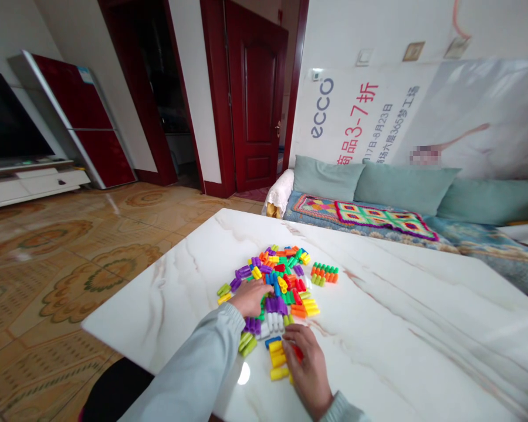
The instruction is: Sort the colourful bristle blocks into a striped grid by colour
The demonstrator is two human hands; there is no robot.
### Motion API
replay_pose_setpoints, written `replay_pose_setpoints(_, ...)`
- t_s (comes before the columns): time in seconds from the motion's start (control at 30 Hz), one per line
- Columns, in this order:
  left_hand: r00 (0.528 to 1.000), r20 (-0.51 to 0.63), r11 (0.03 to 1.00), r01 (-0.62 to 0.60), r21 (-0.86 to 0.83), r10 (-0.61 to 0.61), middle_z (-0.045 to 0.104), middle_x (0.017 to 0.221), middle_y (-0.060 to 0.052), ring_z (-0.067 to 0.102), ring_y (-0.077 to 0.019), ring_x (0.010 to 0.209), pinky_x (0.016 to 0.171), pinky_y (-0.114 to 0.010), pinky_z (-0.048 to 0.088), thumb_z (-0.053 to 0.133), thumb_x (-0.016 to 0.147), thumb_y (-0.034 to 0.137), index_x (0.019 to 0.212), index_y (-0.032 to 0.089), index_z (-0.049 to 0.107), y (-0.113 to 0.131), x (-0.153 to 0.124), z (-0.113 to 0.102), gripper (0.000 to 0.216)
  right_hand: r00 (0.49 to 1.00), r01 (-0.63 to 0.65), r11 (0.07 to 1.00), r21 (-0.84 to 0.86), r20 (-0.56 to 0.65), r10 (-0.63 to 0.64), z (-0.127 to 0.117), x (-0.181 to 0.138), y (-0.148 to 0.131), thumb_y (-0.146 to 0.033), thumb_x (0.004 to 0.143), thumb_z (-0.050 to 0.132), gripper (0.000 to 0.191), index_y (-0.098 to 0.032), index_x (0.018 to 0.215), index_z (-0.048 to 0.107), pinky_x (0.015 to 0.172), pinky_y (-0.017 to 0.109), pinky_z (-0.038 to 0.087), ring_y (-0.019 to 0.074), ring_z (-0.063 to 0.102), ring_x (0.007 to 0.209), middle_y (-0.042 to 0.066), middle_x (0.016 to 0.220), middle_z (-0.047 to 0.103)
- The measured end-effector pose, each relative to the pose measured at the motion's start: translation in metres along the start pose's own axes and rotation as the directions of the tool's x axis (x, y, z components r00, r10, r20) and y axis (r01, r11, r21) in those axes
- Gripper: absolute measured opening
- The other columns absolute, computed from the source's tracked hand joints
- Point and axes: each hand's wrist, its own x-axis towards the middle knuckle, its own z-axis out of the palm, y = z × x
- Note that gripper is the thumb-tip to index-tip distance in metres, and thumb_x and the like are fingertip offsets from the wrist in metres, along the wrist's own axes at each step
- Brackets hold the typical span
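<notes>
A heap of small plastic tube-shaped building blocks (280, 268) in several colours lies on the white marble-patterned table (176, 293). My left hand (250, 297) reaches into the near left side of the heap, its index finger stretched out over the pieces; I see nothing held in it. Purple blocks (276, 305) and white blocks (274, 322) lie just beside its fingertips. Closer to me, my right hand (307, 362) has its fingers bent round a red block (297, 352) next to a group of yellow blocks (278, 360). The palm side of this hand is hidden.
A small group of green and orange blocks (325, 272) stands right of the heap. Beyond the table is a sofa with green cushions (407, 184) and a crocheted mat (382, 218). A red door (257, 99) and a red fridge (81, 117) are further back.
</notes>
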Motion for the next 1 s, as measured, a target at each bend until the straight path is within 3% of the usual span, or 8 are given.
replay_pose_setpoints(0.3,0.999,0.014,0.999,-0.037,-0.037,0.038,0.073,0.092,0.004,0.067,-0.0186,0.093,0.083,-0.027,0.048,0.062,0.067,0.008,0.105,0.031,0.068,-0.008,0.004,-0.006,0.045,1.0,0.001,1.0,0.016,0.028,-0.002,0.0,-0.001,0.0,-0.026,0.094,0.053,0.019,-0.022,0.089,0.071,0.083,0.033,0.056,0.0221,0.065,0.094,0.009,0.1,0.066)
replay_pose_setpoints(0.53,0.998,-0.049,0.999,0.05,0.003,-0.049,0.066,0.12,-0.009,0.059,-0.0297,0.115,0.101,-0.042,0.043,0.066,0.071,0.028,0.126,0.023,0.06,-0.001,-0.002,-0.002,0.055,1.0,-0.005,1.0,0.016,0.022,0.004,0.0,-0.001,0.0,-0.026,0.094,0.054,0.018,-0.022,0.089,0.071,0.084,0.033,0.056,0.0224,0.065,0.094,0.009,0.1,0.067)
replay_pose_setpoints(0.8,0.987,-0.029,0.988,0.156,0.017,-0.156,0.059,0.128,-0.015,0.054,-0.0383,0.121,0.101,-0.058,0.038,0.069,0.068,0.033,0.132,0.029,0.056,0.011,0.006,0.005,0.065,1.0,-0.001,1.0,0.016,0.024,0.0,0.0,0.0,0.001,-0.027,0.094,0.055,0.018,-0.021,0.089,0.071,0.084,0.033,0.056,0.0222,0.065,0.094,0.01,0.101,0.067)
replay_pose_setpoints(1.0,0.977,-0.11,0.983,0.183,-0.019,-0.184,0.06,0.119,-0.012,0.057,-0.0344,0.116,0.1,-0.053,0.04,0.072,0.073,0.04,0.119,0.028,0.063,0.02,0.005,0.006,0.049,1.0,-0.001,1.0,0.016,0.015,0.001,0.0,0.0,-0.001,-0.028,0.094,0.055,0.018,-0.022,0.088,0.071,0.083,0.033,0.056,0.022,0.066,0.093,0.009,0.1,0.067)
